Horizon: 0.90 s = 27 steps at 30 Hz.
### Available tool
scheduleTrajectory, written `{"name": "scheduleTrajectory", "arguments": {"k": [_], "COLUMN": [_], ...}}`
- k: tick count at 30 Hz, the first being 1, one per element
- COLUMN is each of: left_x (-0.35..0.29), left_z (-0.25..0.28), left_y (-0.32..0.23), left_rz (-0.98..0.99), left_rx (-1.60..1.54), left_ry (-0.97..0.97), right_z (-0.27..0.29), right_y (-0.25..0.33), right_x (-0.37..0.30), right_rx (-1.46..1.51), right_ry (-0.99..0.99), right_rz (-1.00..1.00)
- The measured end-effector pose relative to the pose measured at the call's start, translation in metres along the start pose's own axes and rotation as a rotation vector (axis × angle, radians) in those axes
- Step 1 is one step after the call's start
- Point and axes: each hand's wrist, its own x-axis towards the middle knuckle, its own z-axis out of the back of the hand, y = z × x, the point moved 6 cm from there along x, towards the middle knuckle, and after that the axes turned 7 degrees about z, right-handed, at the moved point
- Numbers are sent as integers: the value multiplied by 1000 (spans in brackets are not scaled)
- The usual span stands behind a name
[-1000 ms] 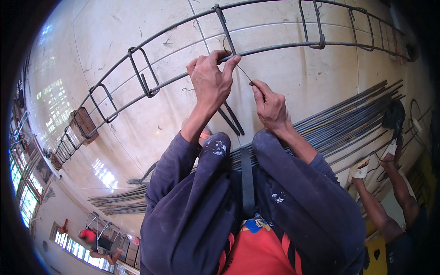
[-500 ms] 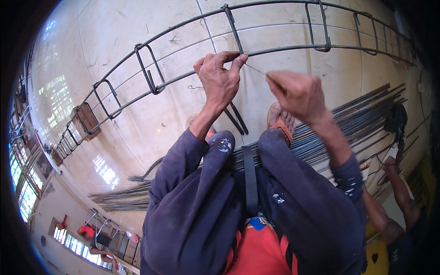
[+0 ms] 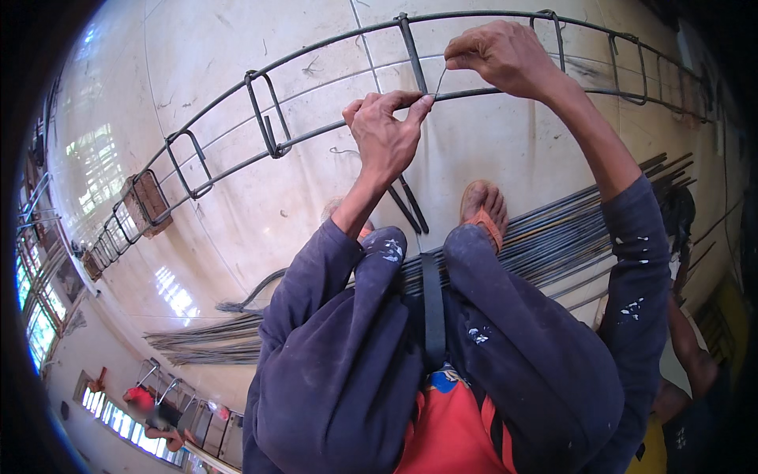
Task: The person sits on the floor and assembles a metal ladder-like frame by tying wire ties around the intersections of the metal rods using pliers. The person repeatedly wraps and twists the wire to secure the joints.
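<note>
A: Start with the right hand [image 3: 505, 59]. How are its fingers?

B: Closed, thumb against fingers, pinching one end of a thin wire [image 3: 440, 81]. The hand is over the gap between the two long rods of a metal frame [image 3: 316, 133].

A: And the wire's other end?

B: It slants down to the near rod [image 3: 466, 93], right beside the left fingertips. The wire lies between the two hands.

A: What about the left hand [image 3: 385, 130]?

B: Thumb and forefinger are pinched on the near rod, where a crossbar [image 3: 412, 54] meets it. Whether they grip the wire as well, I can't quite tell; the fingertips cover the joint.

A: What's just below that hand?

B: A tool's two dark handles [image 3: 414, 204], side by side on the tiled floor [image 3: 316, 213].

A: Further out?

B: The right foot [image 3: 485, 207], in a sandal with an orange strap, beside a bundle of rods [image 3: 553, 233] lying on the floor. More rods [image 3: 209, 341] spread out to the left of the legs. The knees are up, in dark trousers [image 3: 339, 355] spotted with white.

A: And along the frame?

B: To the left, a bent metal hoop [image 3: 270, 118] joins the two long rods, and further along, a brown block [image 3: 146, 205] sits by the frame. At the lower left, well apart, is another person [image 3: 162, 415] in a red top.
</note>
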Motion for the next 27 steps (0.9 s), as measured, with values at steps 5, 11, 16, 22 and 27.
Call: {"name": "scheduleTrajectory", "arguments": {"k": [5,11,16,22,27], "left_x": [-2,-2,-5,-8,-8], "left_z": [7,0,-1,-1,-2], "left_y": [0,-1,-1,-3,-3], "left_rz": [23,-56,-75,-133,-162], "left_rx": [51,19,105,109,62], "left_ry": [-5,-30,-69,-127,-172], "right_z": [6,-26,-51,-43,-55], "right_y": [13,-7,-11,24,41], "right_x": [-1,11,11,-33,-44], "right_rx": [-62,-125,-54,-162,-145], "right_ry": [2,-12,72,-302,-301], "right_rz": [56,-51,-243,19,64]}}
